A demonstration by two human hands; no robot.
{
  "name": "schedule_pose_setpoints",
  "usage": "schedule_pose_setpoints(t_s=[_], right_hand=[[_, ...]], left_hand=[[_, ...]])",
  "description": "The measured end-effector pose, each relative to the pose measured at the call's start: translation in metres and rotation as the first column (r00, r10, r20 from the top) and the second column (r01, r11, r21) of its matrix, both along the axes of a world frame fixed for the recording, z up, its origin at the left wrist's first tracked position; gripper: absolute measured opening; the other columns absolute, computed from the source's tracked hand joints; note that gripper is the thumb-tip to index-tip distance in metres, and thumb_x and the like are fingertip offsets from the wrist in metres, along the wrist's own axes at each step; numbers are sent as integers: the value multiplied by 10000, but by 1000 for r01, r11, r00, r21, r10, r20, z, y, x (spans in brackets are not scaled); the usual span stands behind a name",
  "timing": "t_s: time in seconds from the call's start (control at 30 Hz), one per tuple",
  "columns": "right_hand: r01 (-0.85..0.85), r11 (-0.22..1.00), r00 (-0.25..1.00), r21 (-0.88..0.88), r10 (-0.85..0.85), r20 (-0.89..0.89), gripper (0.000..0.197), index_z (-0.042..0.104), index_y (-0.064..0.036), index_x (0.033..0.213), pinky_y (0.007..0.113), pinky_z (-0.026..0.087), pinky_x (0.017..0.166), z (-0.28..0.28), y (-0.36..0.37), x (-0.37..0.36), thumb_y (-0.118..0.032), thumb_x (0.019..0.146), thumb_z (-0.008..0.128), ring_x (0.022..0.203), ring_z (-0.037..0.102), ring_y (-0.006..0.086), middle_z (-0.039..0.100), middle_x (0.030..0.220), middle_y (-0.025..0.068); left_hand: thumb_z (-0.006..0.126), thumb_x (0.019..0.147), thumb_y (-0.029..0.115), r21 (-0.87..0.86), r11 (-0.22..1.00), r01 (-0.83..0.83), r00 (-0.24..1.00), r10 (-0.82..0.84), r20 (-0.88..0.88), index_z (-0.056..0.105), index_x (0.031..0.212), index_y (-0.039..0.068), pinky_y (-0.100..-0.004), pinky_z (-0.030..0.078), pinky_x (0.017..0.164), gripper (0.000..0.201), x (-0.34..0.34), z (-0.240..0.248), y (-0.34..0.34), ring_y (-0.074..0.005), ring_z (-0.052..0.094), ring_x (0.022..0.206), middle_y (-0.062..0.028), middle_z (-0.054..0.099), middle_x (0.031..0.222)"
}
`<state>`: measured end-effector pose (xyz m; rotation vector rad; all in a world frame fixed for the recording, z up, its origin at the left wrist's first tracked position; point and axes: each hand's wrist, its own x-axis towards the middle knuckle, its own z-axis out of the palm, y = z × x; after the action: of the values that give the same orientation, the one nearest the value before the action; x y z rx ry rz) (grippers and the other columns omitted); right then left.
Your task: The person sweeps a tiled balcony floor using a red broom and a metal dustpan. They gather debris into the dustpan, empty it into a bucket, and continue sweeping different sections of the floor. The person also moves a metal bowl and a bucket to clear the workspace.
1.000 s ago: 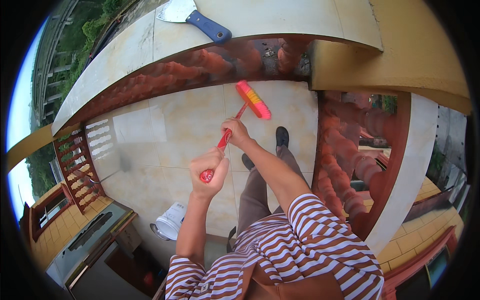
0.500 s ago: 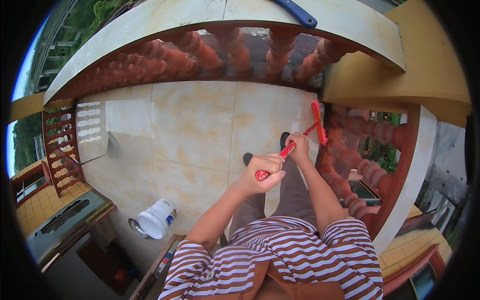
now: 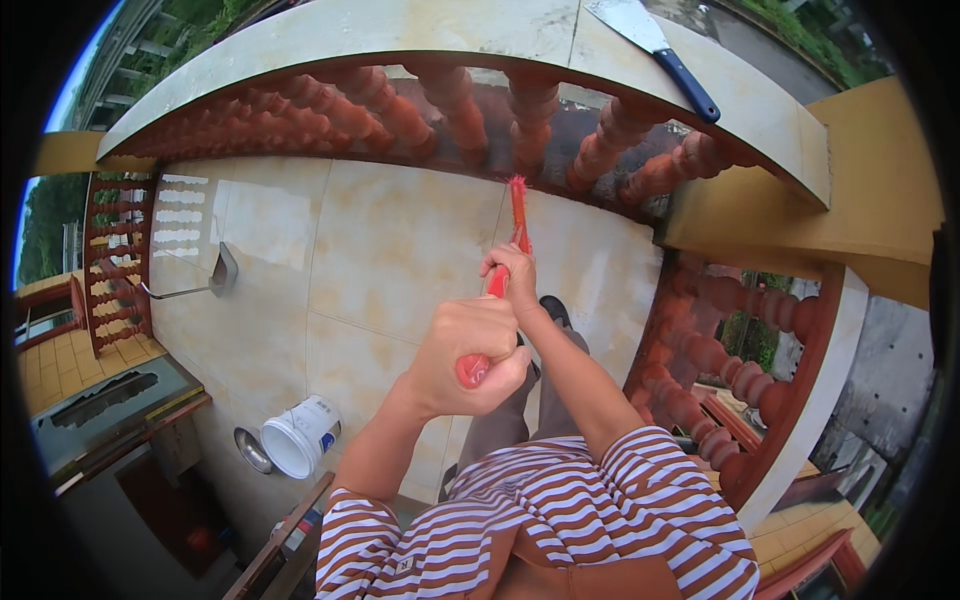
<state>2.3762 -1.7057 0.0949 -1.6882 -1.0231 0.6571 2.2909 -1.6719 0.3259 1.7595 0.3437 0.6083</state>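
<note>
My left hand (image 3: 455,350) is closed round the top end of a red-handled floor brush (image 3: 519,218). Lower on the same handle, my right hand (image 3: 515,278) grips it with the fingers wrapped round. The brush head is narrow and red with pinkish-red bristles. It is at the tiled floor (image 3: 390,235), close to the foot of the far balustrade. Whether the bristles press on the tile I cannot tell. My right shoe (image 3: 555,312) shows beside my right forearm; my left foot is mostly hidden behind my hands.
Red balusters (image 3: 530,125) line the far side under a pale ledge (image 3: 330,40), where a blue-handled scraper (image 3: 685,82) lies. More balusters (image 3: 750,375) stand at right. A white bucket (image 3: 290,450), a metal bowl (image 3: 252,450) and a long-handled dustpan (image 3: 223,272) are at left.
Both hands and the brush have swung left, and the brush head has moved from the right-hand corner to the middle of the far balustrade. The view has shifted, showing more of the scraper.
</note>
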Motion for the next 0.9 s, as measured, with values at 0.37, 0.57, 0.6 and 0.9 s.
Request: schedule_pose_setpoints(t_s=[0.37, 0.57, 0.6, 0.9], right_hand=[[-119, 991, 991, -60, 122, 58, 128, 559, -56, 629, 385, 424, 581, -46, 93, 130, -79, 608, 684, 675, 563, 313, 578, 664, 110], [-161, 982, 987, -96, 161, -7, 121, 563, -62, 605, 381, 427, 570, 18, 97, 157, -54, 600, 683, 654, 564, 306, 568, 628, 101], [-182, 978, 983, -100, 181, -24, 124, 561, -66, 602, 379, 427, 571, -4, 92, 163, -54, 596, 685, 650, 561, 305, 566, 626, 98], [-337, 924, 941, -182, 335, -43, 96, 580, -70, 611, 377, 440, 622, 38, 74, 119, -44, 597, 671, 687, 570, 287, 586, 654, 88]], left_hand=[[522, 719, -125, -93, 979, -182, 982, 185, 25, 279, 537, 17, -298, 271, 484, 335, 103, -43, 98, -140, 269, 470, -23, 295, 492], [526, 732, -123, -125, 965, -231, 966, 243, 85, 309, 531, 7, -287, 282, 468, 324, 130, -9, 106, -139, 298, 471, -21, 318, 492], [526, 731, -124, -112, 963, -244, 967, 250, 46, 312, 530, 7, -285, 290, 470, 321, 136, -18, 99, -144, 305, 470, -24, 323, 493], [537, 715, -131, -215, 909, -358, 932, 360, -29, 290, 519, 19, -297, 276, 461, 350, 97, 8, 96, -140, 326, 462, -48, 369, 494]])
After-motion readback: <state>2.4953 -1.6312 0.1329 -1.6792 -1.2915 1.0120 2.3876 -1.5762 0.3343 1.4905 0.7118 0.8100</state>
